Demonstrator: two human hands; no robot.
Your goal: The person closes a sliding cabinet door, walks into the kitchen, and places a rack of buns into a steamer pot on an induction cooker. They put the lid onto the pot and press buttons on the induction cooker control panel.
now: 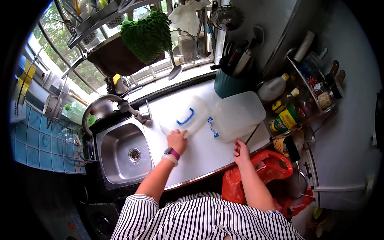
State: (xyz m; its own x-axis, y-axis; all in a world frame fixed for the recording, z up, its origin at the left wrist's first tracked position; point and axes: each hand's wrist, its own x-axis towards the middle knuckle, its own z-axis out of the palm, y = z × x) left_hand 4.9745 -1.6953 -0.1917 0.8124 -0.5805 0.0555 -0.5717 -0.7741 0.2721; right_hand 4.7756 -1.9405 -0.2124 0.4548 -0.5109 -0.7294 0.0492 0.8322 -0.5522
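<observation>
A clear plastic lid [196, 112] with a blue handle lies on the white counter [188, 160]. My left hand [177, 141], with a watch and a bracelet on its wrist, rests at the lid's near edge, fingers stretched out and touching it. To the right lies a translucent plastic container [240, 114] with blue clips on its left side. Near the container's front edge, my right hand [241, 151] is closed round a thin dark stick [251, 135] that points up and right; its exact kind is unclear.
A steel sink [124, 154] with a tap [136, 113] is at left. Behind the container stands a dark green utensil holder [232, 84]. Several bottles [286, 118] line the right side. A red plastic bag [234, 184] hangs at the counter's front edge.
</observation>
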